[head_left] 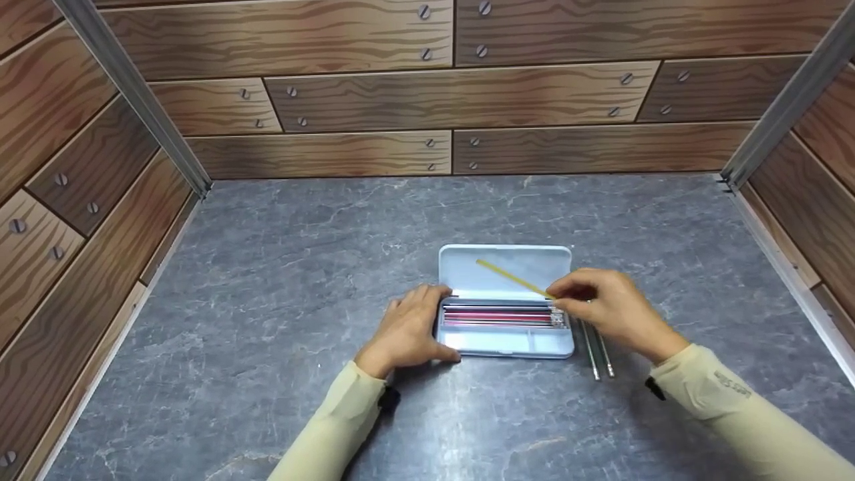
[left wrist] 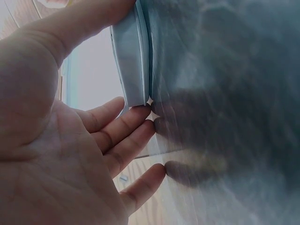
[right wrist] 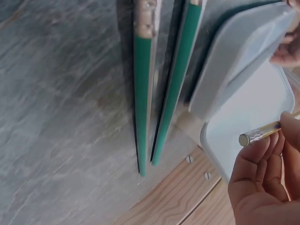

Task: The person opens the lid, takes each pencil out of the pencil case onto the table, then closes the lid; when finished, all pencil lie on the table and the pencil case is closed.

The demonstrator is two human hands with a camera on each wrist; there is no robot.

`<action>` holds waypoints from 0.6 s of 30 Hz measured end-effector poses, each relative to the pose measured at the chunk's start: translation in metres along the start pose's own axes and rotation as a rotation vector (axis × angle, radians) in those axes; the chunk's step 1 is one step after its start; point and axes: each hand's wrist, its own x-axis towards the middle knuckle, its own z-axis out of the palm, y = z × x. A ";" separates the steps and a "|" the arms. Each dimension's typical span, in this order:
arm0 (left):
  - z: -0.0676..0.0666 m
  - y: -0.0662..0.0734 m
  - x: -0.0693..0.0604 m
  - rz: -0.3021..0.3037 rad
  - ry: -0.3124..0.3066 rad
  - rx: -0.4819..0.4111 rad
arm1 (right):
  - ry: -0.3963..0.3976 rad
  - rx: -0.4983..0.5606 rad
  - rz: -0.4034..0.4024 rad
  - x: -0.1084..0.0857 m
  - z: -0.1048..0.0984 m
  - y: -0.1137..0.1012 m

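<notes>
A pale plastic pencil case (head_left: 507, 342) lies with its lid (head_left: 461, 267) raised at the back. Several dark and red pencils (head_left: 497, 315) fill its long compartment. My left hand (head_left: 409, 327) holds the case's left end, thumb at the front corner and fingers at the back one. Between thumb and fingertips my right hand (head_left: 618, 310) pinches a yellow pencil (head_left: 511, 276) near its metal-banded end (right wrist: 253, 136), tilted above the open case. Just right of the case, partly under that hand, lie two green pencils (right wrist: 143, 93) on the tabletop.
The grey marbled tabletop (head_left: 300, 267) runs back to a wood-patterned wall (head_left: 401, 100). Similar panels stand on the left and right, with metal posts (head_left: 143, 100) at the far corners. A small divided section (head_left: 544, 342) sits at the case's front right.
</notes>
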 end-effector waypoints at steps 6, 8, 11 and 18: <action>0.000 0.001 0.000 0.000 -0.007 0.001 | 0.085 0.037 0.093 -0.009 -0.020 0.011; -0.001 0.002 0.000 0.003 -0.003 -0.002 | 0.105 0.032 0.128 -0.013 -0.027 0.016; -0.003 0.002 0.000 0.003 0.002 -0.004 | 0.120 0.016 0.183 -0.021 -0.035 0.026; -0.002 0.002 -0.001 0.006 0.003 -0.011 | 0.133 -0.022 0.287 -0.037 -0.042 0.048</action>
